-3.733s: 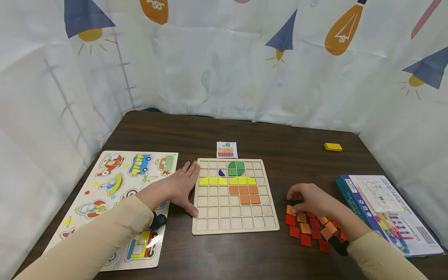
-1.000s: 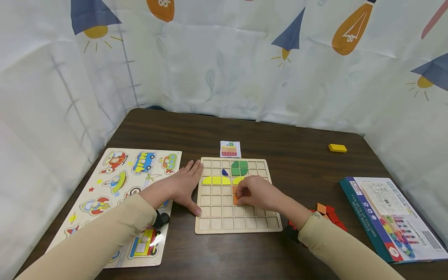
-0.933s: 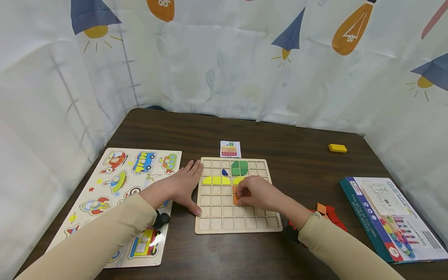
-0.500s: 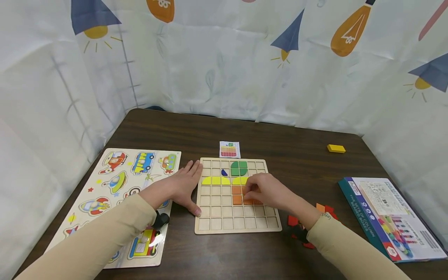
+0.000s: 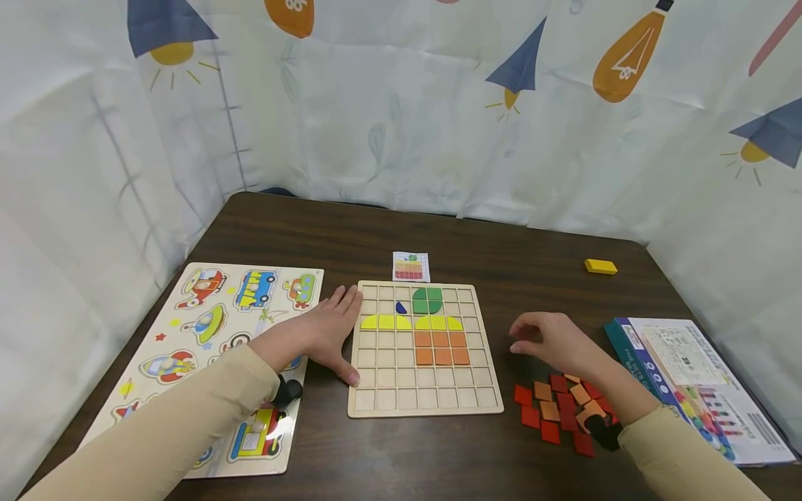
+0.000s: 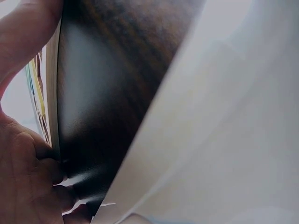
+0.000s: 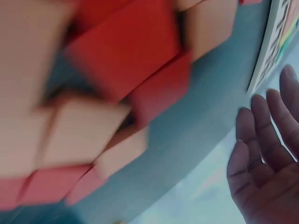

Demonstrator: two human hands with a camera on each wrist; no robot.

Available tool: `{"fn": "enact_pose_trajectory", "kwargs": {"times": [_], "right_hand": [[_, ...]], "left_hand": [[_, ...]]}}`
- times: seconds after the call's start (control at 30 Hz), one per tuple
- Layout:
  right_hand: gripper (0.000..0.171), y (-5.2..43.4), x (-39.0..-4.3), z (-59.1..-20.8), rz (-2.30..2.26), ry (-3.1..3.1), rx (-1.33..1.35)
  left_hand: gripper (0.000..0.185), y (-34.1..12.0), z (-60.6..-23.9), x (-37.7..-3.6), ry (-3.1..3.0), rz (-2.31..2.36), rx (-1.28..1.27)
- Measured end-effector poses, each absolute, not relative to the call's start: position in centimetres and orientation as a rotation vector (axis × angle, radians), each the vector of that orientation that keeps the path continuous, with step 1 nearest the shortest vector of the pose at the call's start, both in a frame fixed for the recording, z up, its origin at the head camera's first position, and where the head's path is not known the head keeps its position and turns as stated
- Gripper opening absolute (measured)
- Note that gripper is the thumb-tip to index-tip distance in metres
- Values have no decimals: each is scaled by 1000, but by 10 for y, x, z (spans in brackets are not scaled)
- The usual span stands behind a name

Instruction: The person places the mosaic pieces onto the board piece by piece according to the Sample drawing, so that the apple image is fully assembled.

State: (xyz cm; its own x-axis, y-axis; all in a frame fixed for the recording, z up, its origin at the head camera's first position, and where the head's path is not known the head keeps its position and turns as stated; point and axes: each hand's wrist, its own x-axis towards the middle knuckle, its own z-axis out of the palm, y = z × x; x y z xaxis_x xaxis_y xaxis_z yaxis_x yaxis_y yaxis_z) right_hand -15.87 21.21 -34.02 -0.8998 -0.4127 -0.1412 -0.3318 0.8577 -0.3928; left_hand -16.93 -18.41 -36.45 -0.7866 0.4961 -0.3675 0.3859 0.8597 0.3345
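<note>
The left hand (image 5: 326, 334) lies flat against the grid board (image 5: 423, 410); the right hand (image 5: 554, 341), loosely curled and empty, partly hides blurred tiles (image 5: 557, 407).

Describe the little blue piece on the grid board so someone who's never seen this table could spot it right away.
On the dark table, find the square wooden grid board at the centre. In its second row from the far edge, left of the green circle, sits the blue piece. It is the only blue piece, and smaller than its cell.

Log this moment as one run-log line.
left hand: flat on grid board edge | right hand: empty, above tile pile | board: six orange tiles
</note>
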Motion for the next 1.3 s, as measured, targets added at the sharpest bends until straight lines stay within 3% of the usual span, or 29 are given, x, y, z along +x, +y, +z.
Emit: {"fn": "enact_pose_trajectory", "kwargs": {"times": [0.2,0.47,0.87,1.3], "right_hand": [[24,244,-148,-338,-491,2752,-467],[33,249,-143,-345,-461,2661,-503],[17,241,-147,-357,-337,2848,-612],[22,238,-144,-353,-394,2786,-516]], "left_hand": [[142,-186,-363,-169,2580,340,655],[142,-187,-364,-168,2600,342,657],[142,-185,-364,-165,2596,362,646],[142,-184,-364,-167,2596,358,656]]}}
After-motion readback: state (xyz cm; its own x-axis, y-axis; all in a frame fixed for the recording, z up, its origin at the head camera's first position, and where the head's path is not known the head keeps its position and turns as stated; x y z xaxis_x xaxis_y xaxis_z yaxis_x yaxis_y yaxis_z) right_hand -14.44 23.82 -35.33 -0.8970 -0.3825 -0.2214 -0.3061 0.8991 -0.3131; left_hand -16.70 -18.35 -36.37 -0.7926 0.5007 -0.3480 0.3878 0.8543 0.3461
